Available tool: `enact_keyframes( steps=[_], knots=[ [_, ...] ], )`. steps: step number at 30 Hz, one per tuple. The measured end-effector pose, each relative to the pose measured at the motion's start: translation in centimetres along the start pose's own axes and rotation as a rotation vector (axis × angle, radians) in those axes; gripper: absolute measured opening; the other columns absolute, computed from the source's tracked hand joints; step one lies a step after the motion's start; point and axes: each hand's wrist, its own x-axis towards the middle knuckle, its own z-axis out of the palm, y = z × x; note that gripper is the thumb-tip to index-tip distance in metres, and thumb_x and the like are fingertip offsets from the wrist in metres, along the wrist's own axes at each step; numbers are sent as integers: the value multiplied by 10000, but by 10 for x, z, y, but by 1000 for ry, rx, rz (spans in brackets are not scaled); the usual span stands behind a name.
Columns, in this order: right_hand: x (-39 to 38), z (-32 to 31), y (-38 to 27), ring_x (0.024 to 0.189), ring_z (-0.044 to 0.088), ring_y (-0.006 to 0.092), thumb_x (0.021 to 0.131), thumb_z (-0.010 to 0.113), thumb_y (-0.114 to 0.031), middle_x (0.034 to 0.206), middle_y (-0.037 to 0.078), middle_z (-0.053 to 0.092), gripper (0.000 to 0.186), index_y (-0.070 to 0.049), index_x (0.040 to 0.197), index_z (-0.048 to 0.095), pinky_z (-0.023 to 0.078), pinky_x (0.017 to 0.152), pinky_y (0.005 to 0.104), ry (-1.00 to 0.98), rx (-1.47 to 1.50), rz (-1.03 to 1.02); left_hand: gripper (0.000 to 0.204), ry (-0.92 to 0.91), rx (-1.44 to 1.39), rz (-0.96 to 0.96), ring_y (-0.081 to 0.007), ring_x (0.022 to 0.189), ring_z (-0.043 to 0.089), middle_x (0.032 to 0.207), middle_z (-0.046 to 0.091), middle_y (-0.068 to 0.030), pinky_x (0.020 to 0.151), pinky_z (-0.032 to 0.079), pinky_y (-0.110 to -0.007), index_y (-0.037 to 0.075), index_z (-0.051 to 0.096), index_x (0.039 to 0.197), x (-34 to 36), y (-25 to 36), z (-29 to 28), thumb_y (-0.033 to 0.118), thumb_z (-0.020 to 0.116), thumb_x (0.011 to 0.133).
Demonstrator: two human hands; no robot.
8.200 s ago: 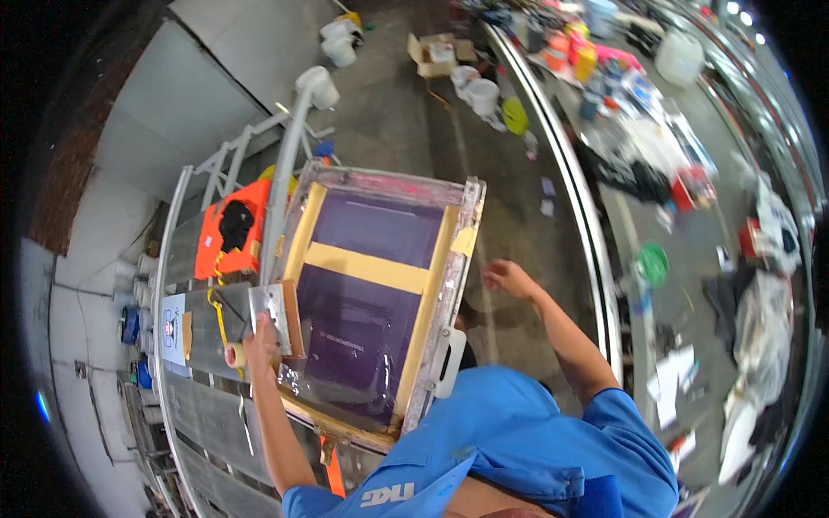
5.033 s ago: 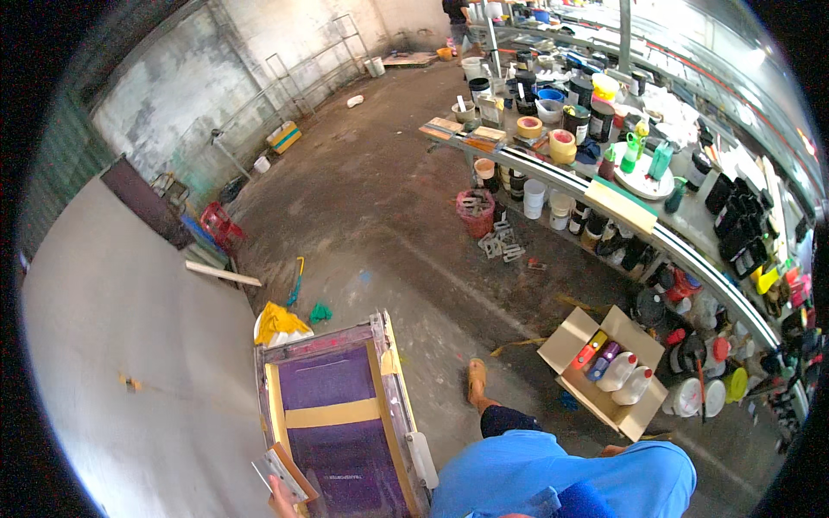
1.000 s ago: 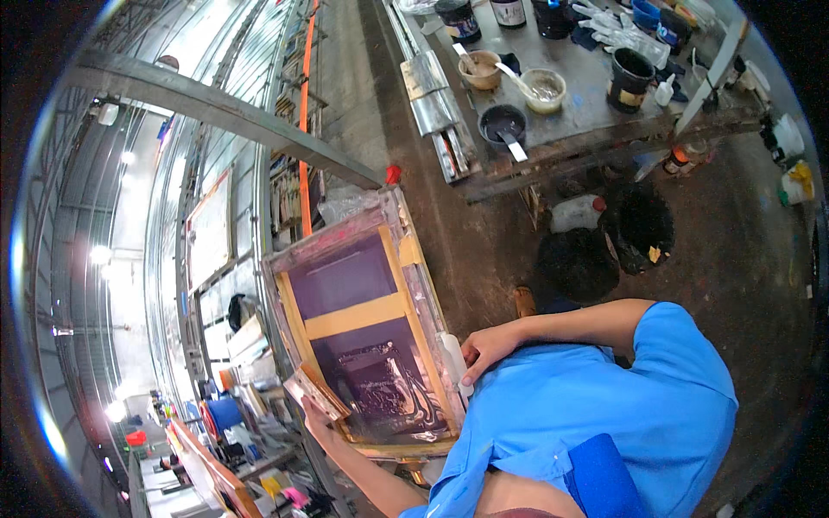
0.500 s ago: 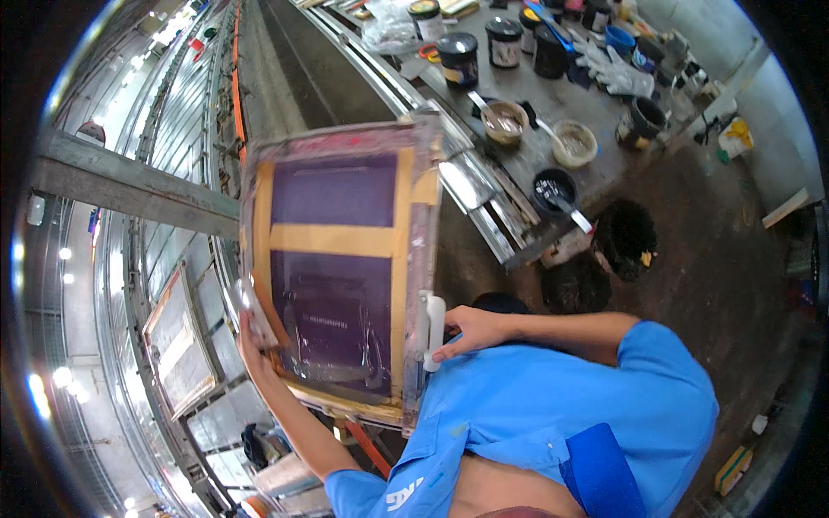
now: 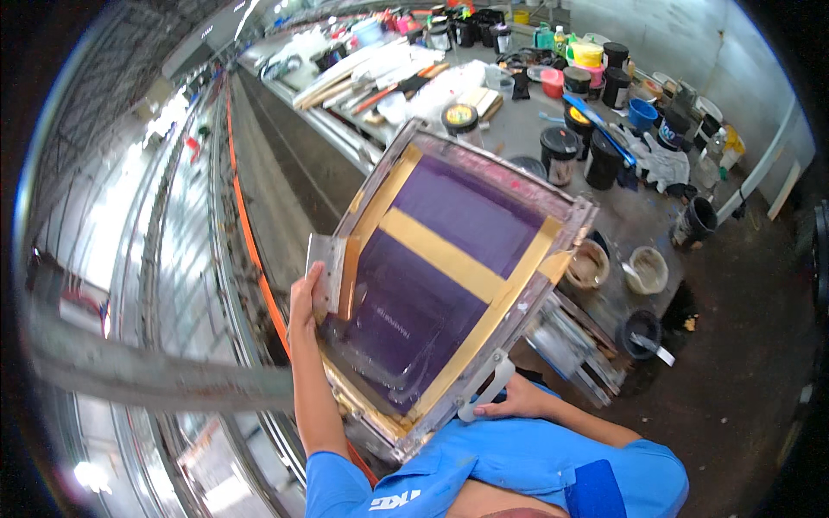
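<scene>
A screen-printing frame (image 5: 534,177) with purple mesh and tan tape strips is held up tilted in front of me. On its left side my left hand (image 5: 305,298) grips a squeegee (image 5: 326,272), a metal holder with an orange-brown blade, against the frame's edge. Whether those fingers also hold the frame is hidden. A white handle (image 5: 494,386) is fixed to the frame's lower right side. My right hand (image 5: 518,399) closes round that handle, its fingers partly hidden behind it. Glossy ink residue lies on the lower part of the mesh.
A long metal rail table runs along my left, with a grey beam (image 5: 164,373) crossing near me. At right a worktable carries ink tubs (image 5: 561,147), a grey glove (image 5: 661,164), a brown ink bowl (image 5: 587,263), a pale bowl (image 5: 646,269) and a black bowl (image 5: 641,332).
The frame has turned clockwise and its top now leans right. The view has swung, showing more of the worktable. Both hands keep their grip, the squeegee still in my left.
</scene>
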Motion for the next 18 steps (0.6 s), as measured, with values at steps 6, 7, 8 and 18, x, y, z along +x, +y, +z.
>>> enact_keyframes(
  steps=[6,7,8,18],
  knots=[
    [164,-15,0,1206,612,255,871,793,-375,1282,165,664,650,-3,1349,558,444,1079,391,-200,38,99,481,65,-114,0,-112,849,661,1001,718,-20,754,499,-252,-12,728,1125,120,-8,-83,431,725,938],
    [187,-17,-2,1208,610,258,873,789,-381,1284,166,662,648,-2,1346,560,442,1082,392,-230,47,112,488,82,-161,-14,-113,838,659,1000,717,-18,746,500,-257,-13,721,1144,137,-18,-90,430,725,939],
    [207,-18,-2,1202,611,255,878,781,-389,1289,171,658,654,0,1353,555,444,1080,394,-226,47,138,490,122,-149,-25,-115,823,659,1003,717,-21,724,501,-259,-11,718,1150,150,-28,-100,432,723,940],
    [514,19,44,1107,653,257,893,753,-431,1213,173,686,666,21,1337,550,506,988,384,-317,55,119,608,353,-264,-44,-206,998,660,1186,675,-106,841,533,-354,-27,582,1329,327,-84,-280,432,700,948]
  ],
)
